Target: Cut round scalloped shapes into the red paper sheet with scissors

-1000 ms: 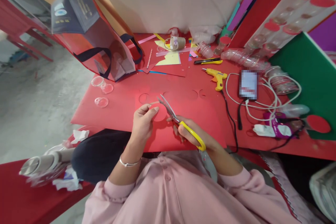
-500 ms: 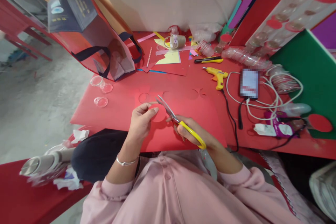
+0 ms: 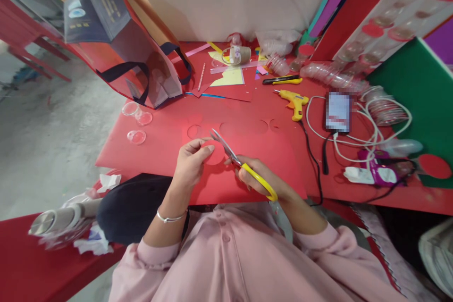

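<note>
Between thumb and fingers, my left hand [image 3: 193,160] pinches a round piece of red paper [image 3: 214,153]. My right hand [image 3: 260,174] is closed around the yellow handles of a pair of scissors [image 3: 231,153]. The slightly parted blades point up and left, at the right and upper edge of the red piece. Below both hands lies a larger red sheet [image 3: 276,165]. Thin curved paper offcuts [image 3: 194,131] rest just beyond my hands. Part of the right fingers is hidden behind the scissors.
A yellow glue gun [image 3: 294,104] and a utility knife [image 3: 282,79] lie at the right back. Farther right are a phone [image 3: 338,112] and looped white cables. A large bag [image 3: 123,63] stands at the left. Clear plastic lids [image 3: 136,137] sit near the table's left edge.
The view has shifted very slightly. Both hands, the red paper piece and the scissors stay in nearly the same place.
</note>
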Demonstrator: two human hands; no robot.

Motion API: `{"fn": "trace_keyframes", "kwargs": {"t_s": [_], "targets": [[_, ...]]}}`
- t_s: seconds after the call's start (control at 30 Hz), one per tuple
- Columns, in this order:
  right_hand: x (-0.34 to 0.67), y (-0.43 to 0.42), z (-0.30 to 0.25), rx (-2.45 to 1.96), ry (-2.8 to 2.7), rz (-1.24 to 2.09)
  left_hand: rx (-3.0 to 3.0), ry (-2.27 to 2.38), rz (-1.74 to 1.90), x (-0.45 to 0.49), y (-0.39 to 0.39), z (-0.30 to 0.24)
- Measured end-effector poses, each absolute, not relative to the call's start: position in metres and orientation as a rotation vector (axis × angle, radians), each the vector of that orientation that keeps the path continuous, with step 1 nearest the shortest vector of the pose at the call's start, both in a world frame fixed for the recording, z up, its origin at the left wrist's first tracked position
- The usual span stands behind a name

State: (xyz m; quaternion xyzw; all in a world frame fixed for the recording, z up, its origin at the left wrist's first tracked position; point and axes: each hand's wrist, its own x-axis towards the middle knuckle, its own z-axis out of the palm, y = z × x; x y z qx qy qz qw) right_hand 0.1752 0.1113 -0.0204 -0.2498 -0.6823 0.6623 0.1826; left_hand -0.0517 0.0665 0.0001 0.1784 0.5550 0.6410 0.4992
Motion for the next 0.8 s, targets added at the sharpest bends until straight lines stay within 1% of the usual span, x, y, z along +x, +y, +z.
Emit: {"fn": "trace_keyframes", "kwargs": {"t_s": [0.8], "targets": [[0.1744, 0.1106, -0.0197, -0.732, -1.887, 1.913, 0.432, 1.354, 1.535, -0.0495, 0.0675, 0.0032]]}}
